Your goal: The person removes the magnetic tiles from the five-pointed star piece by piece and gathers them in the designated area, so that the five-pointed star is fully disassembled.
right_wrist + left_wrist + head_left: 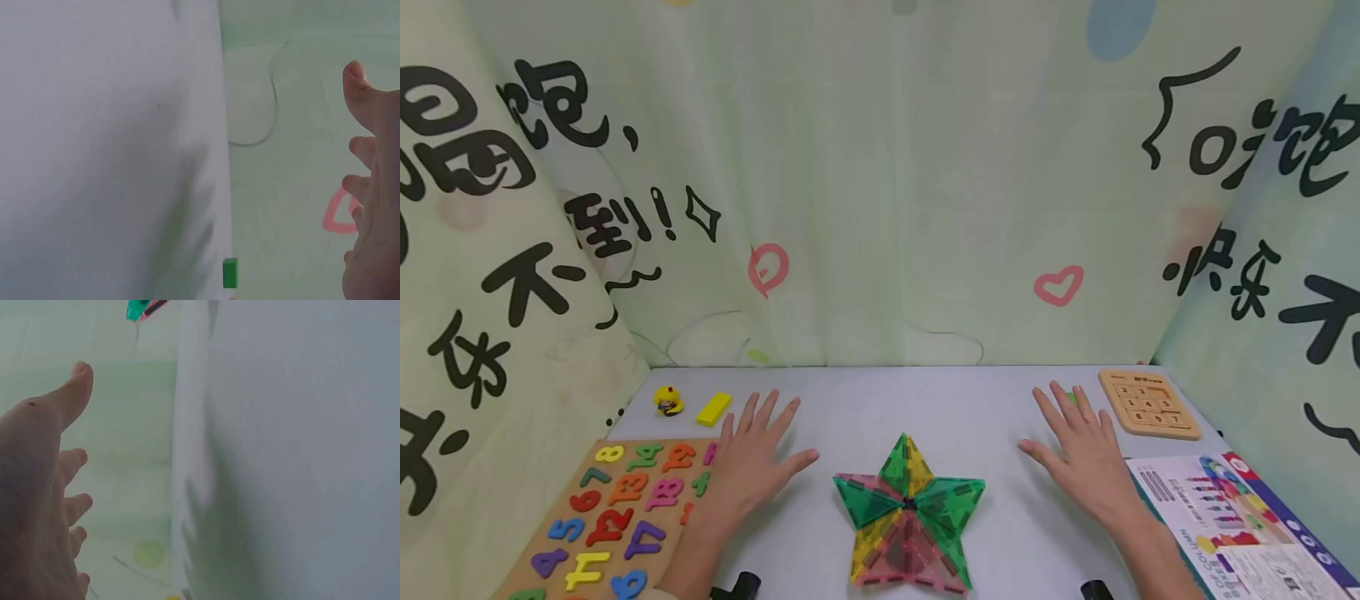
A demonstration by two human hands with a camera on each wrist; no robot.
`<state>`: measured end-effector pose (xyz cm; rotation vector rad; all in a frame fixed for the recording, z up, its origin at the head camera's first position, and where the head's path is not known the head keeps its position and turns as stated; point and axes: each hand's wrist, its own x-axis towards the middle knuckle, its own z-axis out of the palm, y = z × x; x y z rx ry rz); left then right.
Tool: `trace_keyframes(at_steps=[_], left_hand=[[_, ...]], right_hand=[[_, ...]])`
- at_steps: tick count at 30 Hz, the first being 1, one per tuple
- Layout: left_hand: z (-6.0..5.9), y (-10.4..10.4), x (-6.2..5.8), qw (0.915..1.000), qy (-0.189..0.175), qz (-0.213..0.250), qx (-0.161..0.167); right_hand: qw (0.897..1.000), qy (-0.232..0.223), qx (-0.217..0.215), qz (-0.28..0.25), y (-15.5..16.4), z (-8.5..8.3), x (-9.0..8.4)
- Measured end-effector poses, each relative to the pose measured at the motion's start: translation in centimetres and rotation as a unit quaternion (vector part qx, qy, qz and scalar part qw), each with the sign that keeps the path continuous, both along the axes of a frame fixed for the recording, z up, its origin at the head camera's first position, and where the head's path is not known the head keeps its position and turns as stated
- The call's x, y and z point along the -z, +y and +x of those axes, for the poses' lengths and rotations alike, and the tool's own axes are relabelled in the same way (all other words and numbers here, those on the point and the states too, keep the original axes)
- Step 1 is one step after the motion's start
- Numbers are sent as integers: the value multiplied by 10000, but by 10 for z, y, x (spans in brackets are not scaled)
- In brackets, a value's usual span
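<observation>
While both hands rest flat with every grip spread and empty, the left hand (752, 462) and right hand (1086, 454) flanking the tile star (910, 521) on the tabletop (925, 400), I worry a careless sweep inward could knock its tiles apart.

Looks like a kids' play corner or toy-testing booth, not a real room. Pale green printed curtain (880, 192) hung on three sides, covered in cartoon lettering, hearts and dots. Grey tabletop (925, 400) loaded with kid stuff: foam number puzzle board (602, 517), magnetic tile star (908, 512), wooden sliding puzzle (1148, 403), colourful activity booklet (1225, 517), tiny yellow toy (667, 401).
</observation>
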<state>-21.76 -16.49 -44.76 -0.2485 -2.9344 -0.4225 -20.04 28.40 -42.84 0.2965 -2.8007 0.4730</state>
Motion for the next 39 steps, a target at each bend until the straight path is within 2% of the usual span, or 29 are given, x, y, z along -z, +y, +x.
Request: trace_keyframes(at_steps=[13,22,30,36,39], left_hand=[[-1,52,3,9980,-81,184,596],[2,89,2,9897,-612,307,1253],[13,112,1,9825,-856,178,1645],[15,119,1,9821,-920,-59,1645],[14,120,2,9825,-913,-88,1623]], right_hand=[[9985,-244,-455,-170,-49,-6,-2],[9909,-634,-972,-680,-75,-3,8],[9771,-1398,-1315,-922,-87,-1,15],[9640,-1826,-1549,-1158,-89,-3,18],[9521,-2146,-1650,-1421,-88,-5,18]])
